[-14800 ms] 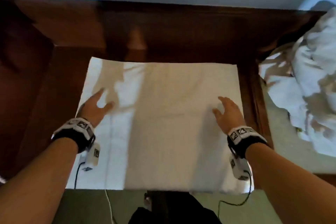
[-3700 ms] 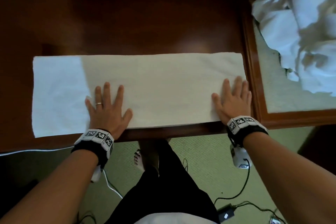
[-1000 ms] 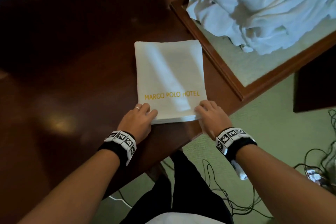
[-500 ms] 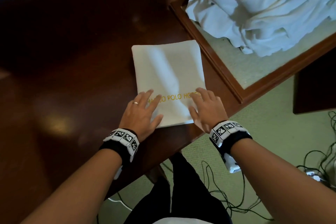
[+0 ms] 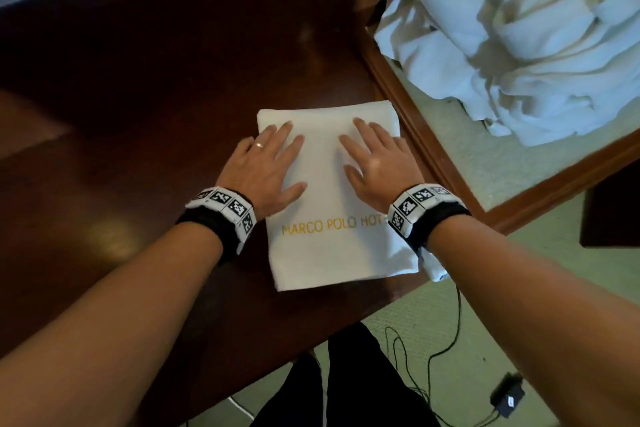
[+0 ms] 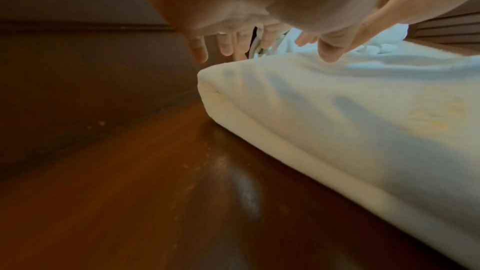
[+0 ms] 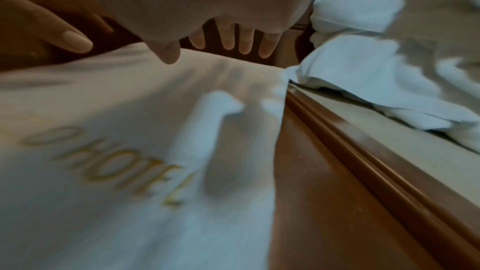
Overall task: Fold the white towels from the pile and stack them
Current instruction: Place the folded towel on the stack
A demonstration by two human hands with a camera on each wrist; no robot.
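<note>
Left hand [image 5: 265,170]: I see it flat, fingers spread, pressing the far left part of the folded white towel with gold "MARCO POLO HOTEL" lettering [image 5: 332,253].
Right hand [image 5: 377,163]: flat as well, fingers spread, pressing the towel's far right part.
Towel: lies at the near edge of the dark polished wooden surface [image 5: 138,97], by its right end.
Pile of crumpled white towels [image 5: 519,31]: sits on the wood-framed pale panel [image 5: 433,156] just right of the folded towel.
</note>
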